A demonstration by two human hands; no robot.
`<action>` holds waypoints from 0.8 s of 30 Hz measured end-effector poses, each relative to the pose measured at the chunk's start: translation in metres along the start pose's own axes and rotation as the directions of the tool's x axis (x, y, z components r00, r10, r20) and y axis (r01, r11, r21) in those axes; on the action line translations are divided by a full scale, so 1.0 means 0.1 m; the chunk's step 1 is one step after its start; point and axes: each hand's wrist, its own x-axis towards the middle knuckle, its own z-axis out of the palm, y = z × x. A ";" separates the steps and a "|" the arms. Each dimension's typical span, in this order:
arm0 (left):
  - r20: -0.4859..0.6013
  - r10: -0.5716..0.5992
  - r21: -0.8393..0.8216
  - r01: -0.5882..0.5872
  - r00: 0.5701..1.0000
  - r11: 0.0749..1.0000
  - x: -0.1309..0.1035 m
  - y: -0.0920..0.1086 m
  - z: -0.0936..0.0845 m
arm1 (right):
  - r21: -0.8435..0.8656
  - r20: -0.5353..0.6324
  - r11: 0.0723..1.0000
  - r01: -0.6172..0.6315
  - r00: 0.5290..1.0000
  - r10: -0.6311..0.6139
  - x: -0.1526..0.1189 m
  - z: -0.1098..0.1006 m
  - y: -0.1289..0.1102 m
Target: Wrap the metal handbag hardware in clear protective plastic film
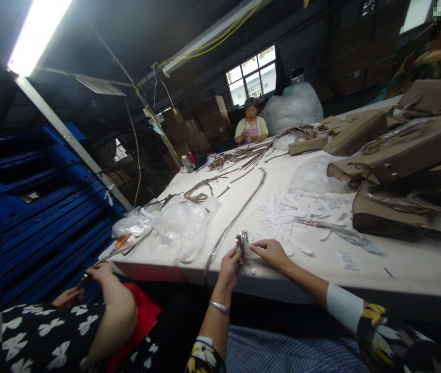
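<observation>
Just above the table's front edge, my left hand [230, 269] is closed on a shiny metal buckle [242, 239], which stands upright from the fingertips. My right hand [273, 254] comes in from the right, thumb and fingers pinched close against the buckle's side. Something small and pale shows at that pinch, too small to make out. Left of my hands, a long brown strap [239, 210] lies curved across the table and hangs over its front edge. Whether it joins the buckle cannot be seen.
White paper tags [302, 207] and scissors [333, 228] lie to the right, beside brown handbags [407, 150]. Clear plastic bags [184, 225] and loose straps [199, 194] are left. A co-worker's hands [102, 272] hold a strap nearby; another person [251, 127] sits at the far end.
</observation>
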 end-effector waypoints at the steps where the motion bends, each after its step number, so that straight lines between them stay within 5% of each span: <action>1: -0.004 0.006 0.007 -0.006 1.000 1.000 0.00 0.00 0.01 | 0.018 0.008 1.000 0.003 1.000 -0.003 -0.01 0.01 0.00; 8: -0.001 0.067 0.110 -0.066 0.998 0.992 -0.04 0.00 0.09 | 0.080 0.021 0.995 -0.059 0.998 0.058 0.09 0.07 0.05; 14: 0.020 0.141 0.234 -0.142 0.990 0.962 -0.08 0.03 0.11 | 0.254 0.150 0.955 -0.155 0.981 0.119 0.21 0.12 0.09; 19: 0.009 0.267 0.330 -0.255 0.964 0.909 -0.06 0.03 0.21 | 0.472 0.287 0.836 -0.280 0.945 0.154 0.13 0.08 0.14; 24: -0.034 0.363 0.487 -0.302 0.931 0.820 -0.10 0.00 0.41 | 0.638 0.267 0.676 -0.370 0.929 0.257 0.03 0.09 0.20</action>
